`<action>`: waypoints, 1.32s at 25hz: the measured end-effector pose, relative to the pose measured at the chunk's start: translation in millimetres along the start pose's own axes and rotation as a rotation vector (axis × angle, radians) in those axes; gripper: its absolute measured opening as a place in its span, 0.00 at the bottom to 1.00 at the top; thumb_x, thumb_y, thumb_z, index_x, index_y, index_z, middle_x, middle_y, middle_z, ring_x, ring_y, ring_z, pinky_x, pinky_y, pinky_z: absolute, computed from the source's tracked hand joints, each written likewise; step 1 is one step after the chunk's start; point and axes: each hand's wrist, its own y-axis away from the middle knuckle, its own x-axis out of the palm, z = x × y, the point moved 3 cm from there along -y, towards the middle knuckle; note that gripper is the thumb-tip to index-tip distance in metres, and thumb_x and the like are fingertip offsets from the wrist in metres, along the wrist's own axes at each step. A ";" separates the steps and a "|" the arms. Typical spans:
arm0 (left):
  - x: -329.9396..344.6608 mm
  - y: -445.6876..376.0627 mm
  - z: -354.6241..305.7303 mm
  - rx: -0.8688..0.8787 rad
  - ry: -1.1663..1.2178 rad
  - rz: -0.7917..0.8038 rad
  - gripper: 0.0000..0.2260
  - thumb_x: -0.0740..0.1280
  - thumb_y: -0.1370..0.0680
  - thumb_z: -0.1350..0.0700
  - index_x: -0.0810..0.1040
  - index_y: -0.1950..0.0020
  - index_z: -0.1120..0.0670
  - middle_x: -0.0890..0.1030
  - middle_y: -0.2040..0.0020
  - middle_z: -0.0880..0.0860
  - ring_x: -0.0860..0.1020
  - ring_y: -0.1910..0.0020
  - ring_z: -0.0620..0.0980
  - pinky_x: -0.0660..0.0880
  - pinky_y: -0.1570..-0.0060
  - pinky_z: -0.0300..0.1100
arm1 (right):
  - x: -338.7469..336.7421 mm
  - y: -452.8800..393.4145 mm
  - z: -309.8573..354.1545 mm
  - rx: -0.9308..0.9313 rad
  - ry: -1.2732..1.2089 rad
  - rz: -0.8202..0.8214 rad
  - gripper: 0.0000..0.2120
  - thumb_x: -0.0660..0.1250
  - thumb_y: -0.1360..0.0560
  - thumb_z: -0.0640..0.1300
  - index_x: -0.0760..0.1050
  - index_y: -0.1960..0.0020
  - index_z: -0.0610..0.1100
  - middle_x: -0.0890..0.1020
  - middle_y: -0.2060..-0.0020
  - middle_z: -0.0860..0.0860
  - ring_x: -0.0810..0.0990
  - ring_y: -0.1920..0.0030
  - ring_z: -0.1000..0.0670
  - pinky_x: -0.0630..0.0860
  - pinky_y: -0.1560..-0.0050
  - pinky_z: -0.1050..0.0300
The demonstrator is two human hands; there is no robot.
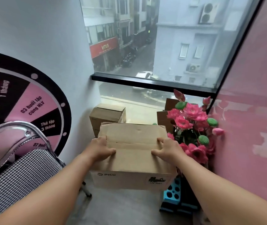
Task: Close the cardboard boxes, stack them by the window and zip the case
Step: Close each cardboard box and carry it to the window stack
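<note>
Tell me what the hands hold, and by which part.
Both hands, left and right, grip the cardboard box by its closed top flaps, near the side edges.

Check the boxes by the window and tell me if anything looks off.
The front box, held at both ends by the left hand and right hand, has worn, creased top flaps with a slightly ragged rim. The smaller box behind it looks neatly closed. Nothing spilled.

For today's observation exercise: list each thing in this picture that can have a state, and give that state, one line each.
PICO box: flaps closed, held at both sides.
Left hand: fingers curled on the box top.
Right hand: fingers curled on the box top.
Smaller box: closed, by the window.
Brown flaps: upright behind the flowers.
</note>
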 end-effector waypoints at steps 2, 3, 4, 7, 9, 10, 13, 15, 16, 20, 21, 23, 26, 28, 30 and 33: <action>-6.1 -43.9 -0.6 -0.006 0.004 0.015 0.19 0.72 0.30 0.42 0.74 0.48 0.53 0.81 0.47 0.55 0.77 0.44 0.57 0.75 0.46 0.47 | -5.3 -42.4 7.6 0.009 0.013 0.003 0.33 0.73 0.28 0.58 0.72 0.27 0.48 0.79 0.34 0.46 0.76 0.34 0.43 0.72 0.36 0.53; -9.2 -73.1 -0.2 -0.006 0.015 0.020 0.19 0.72 0.30 0.43 0.73 0.49 0.53 0.81 0.47 0.55 0.77 0.44 0.57 0.74 0.47 0.45 | -8.2 -70.8 11.8 0.012 0.017 0.006 0.32 0.73 0.28 0.58 0.72 0.28 0.48 0.79 0.35 0.46 0.76 0.35 0.43 0.72 0.37 0.53; -12.9 -102.4 1.3 -0.004 0.024 0.023 0.18 0.72 0.30 0.43 0.73 0.49 0.52 0.81 0.48 0.55 0.77 0.44 0.57 0.73 0.49 0.44 | -10.0 -98.4 16.8 0.013 0.020 0.007 0.30 0.73 0.28 0.57 0.73 0.29 0.47 0.79 0.35 0.46 0.76 0.35 0.43 0.72 0.37 0.53; -23.9 -189.0 4.0 0.024 0.046 0.034 0.18 0.72 0.30 0.43 0.74 0.48 0.52 0.80 0.47 0.55 0.77 0.44 0.57 0.74 0.46 0.45 | -14.4 -174.7 34.2 0.035 0.018 -0.014 0.30 0.73 0.28 0.56 0.73 0.30 0.47 0.79 0.35 0.46 0.76 0.35 0.42 0.72 0.37 0.52; -31.9 -239.4 3.5 0.039 0.052 0.050 0.19 0.72 0.30 0.43 0.75 0.46 0.52 0.80 0.46 0.55 0.77 0.43 0.57 0.75 0.44 0.47 | -20.0 -217.7 43.6 0.073 0.002 -0.026 0.30 0.73 0.28 0.56 0.73 0.29 0.47 0.79 0.35 0.46 0.76 0.35 0.43 0.73 0.37 0.52; -35.6 -261.3 2.2 0.050 0.050 0.055 0.19 0.72 0.30 0.43 0.75 0.45 0.53 0.80 0.46 0.55 0.78 0.43 0.56 0.75 0.44 0.46 | -22.7 -235.7 47.1 0.084 -0.010 -0.031 0.31 0.73 0.29 0.56 0.73 0.29 0.47 0.79 0.35 0.46 0.76 0.35 0.43 0.73 0.36 0.51; -44.8 -335.6 -2.5 0.092 0.018 0.069 0.18 0.71 0.28 0.45 0.74 0.44 0.53 0.79 0.46 0.54 0.77 0.44 0.56 0.70 0.53 0.43 | -29.8 -297.5 53.0 0.120 -0.044 -0.047 0.34 0.73 0.29 0.57 0.70 0.27 0.47 0.78 0.33 0.46 0.75 0.33 0.43 0.72 0.35 0.49; -46.8 -383.6 -8.7 0.112 0.008 0.076 0.18 0.70 0.27 0.46 0.74 0.41 0.53 0.79 0.45 0.53 0.77 0.43 0.55 0.67 0.54 0.42 | -33.0 -336.7 51.0 0.141 -0.065 -0.058 0.34 0.74 0.29 0.57 0.71 0.27 0.46 0.78 0.34 0.47 0.76 0.34 0.43 0.72 0.36 0.49; -46.5 -407.2 -12.3 0.118 0.010 0.078 0.18 0.70 0.26 0.47 0.74 0.40 0.53 0.79 0.44 0.53 0.76 0.43 0.55 0.67 0.53 0.42 | -34.2 -356.9 47.9 0.149 -0.070 -0.064 0.33 0.74 0.30 0.57 0.73 0.29 0.46 0.79 0.35 0.47 0.77 0.35 0.43 0.73 0.37 0.49; -32.6 -488.1 -26.7 0.126 0.038 0.071 0.23 0.72 0.26 0.48 0.73 0.34 0.53 0.79 0.38 0.54 0.75 0.38 0.56 0.69 0.47 0.41 | -33.3 -433.2 23.0 0.183 -0.096 -0.087 0.28 0.74 0.31 0.56 0.76 0.35 0.45 0.82 0.39 0.46 0.78 0.40 0.42 0.74 0.42 0.49; -25.5 -507.3 -30.0 0.120 0.036 0.077 0.24 0.72 0.26 0.49 0.73 0.33 0.52 0.78 0.37 0.54 0.75 0.37 0.56 0.69 0.45 0.41 | -31.1 -452.8 14.5 0.195 -0.104 -0.080 0.30 0.74 0.31 0.56 0.75 0.33 0.46 0.81 0.39 0.46 0.78 0.39 0.42 0.74 0.42 0.49; -8.5 -546.8 -37.0 0.109 0.023 0.105 0.24 0.72 0.26 0.51 0.73 0.32 0.52 0.78 0.35 0.54 0.74 0.36 0.56 0.70 0.42 0.42 | -24.3 -490.3 -4.3 0.232 -0.132 -0.047 0.35 0.74 0.31 0.56 0.70 0.27 0.47 0.77 0.34 0.45 0.75 0.35 0.42 0.72 0.38 0.50; 19.3 -593.6 -39.9 0.087 0.015 0.148 0.23 0.71 0.26 0.55 0.74 0.31 0.50 0.78 0.35 0.53 0.75 0.36 0.55 0.70 0.41 0.41 | -12.0 -535.2 -30.1 0.287 -0.142 -0.015 0.39 0.75 0.30 0.56 0.66 0.23 0.48 0.74 0.31 0.44 0.72 0.31 0.43 0.70 0.33 0.51; 38.3 -617.0 -36.9 0.076 0.024 0.174 0.23 0.71 0.27 0.57 0.74 0.33 0.49 0.79 0.35 0.52 0.75 0.37 0.55 0.70 0.43 0.40 | 0.3 -558.5 -46.3 0.318 -0.150 -0.004 0.40 0.76 0.31 0.56 0.66 0.23 0.50 0.73 0.32 0.45 0.73 0.31 0.43 0.70 0.33 0.52; 62.9 -641.7 -29.8 0.069 0.033 0.201 0.23 0.72 0.28 0.57 0.74 0.34 0.48 0.80 0.36 0.51 0.76 0.38 0.54 0.69 0.48 0.37 | 18.9 -579.6 -63.3 0.359 -0.148 0.012 0.41 0.77 0.32 0.56 0.66 0.23 0.51 0.73 0.34 0.45 0.74 0.33 0.44 0.69 0.33 0.54; 107.6 -669.0 -15.8 0.055 0.035 0.276 0.26 0.70 0.30 0.59 0.73 0.32 0.47 0.80 0.37 0.51 0.76 0.37 0.54 0.71 0.46 0.37 | 51.9 -604.3 -88.7 0.418 -0.112 0.069 0.41 0.77 0.32 0.56 0.65 0.23 0.52 0.72 0.37 0.45 0.76 0.37 0.44 0.71 0.36 0.55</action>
